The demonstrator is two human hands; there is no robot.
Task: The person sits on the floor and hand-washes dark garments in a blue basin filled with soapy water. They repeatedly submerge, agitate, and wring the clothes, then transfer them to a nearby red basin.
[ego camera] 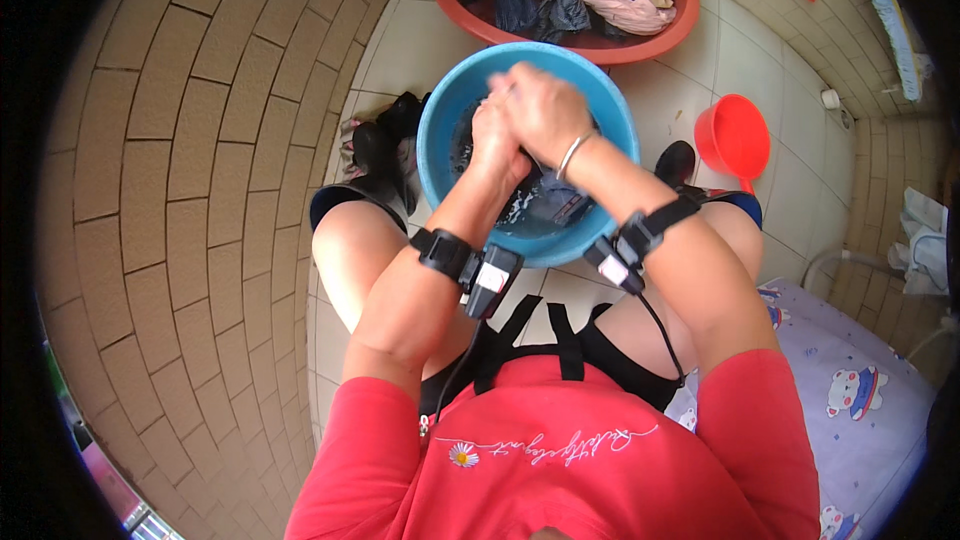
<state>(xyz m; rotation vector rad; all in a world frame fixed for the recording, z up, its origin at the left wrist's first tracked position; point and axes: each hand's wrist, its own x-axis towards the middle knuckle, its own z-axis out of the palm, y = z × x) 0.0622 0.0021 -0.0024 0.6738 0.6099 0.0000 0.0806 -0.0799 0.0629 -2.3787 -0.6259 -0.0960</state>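
Observation:
A round blue plastic basin (628, 116) stands on the floor between my knees, with sudsy water and dark wet clothes (561, 199) inside. Over its middle my left hand (496, 136) and my right hand (546, 109) press together, fingers curled and blurred. Dark cloth (534, 169) shows just below and between them and appears gripped in both; most of it is hidden by the hands. The right wrist wears a silver bangle (571, 156).
Beyond the basin sits a larger red-brown tub (645, 52) of soaking clothes. A red plastic dipper (731, 139) rests on the tiles at right. Dark cloth items (375, 139) lie by the left wall. A cartoon-print cover (847, 345) is at lower right. Cabled devices are strapped to both forearms.

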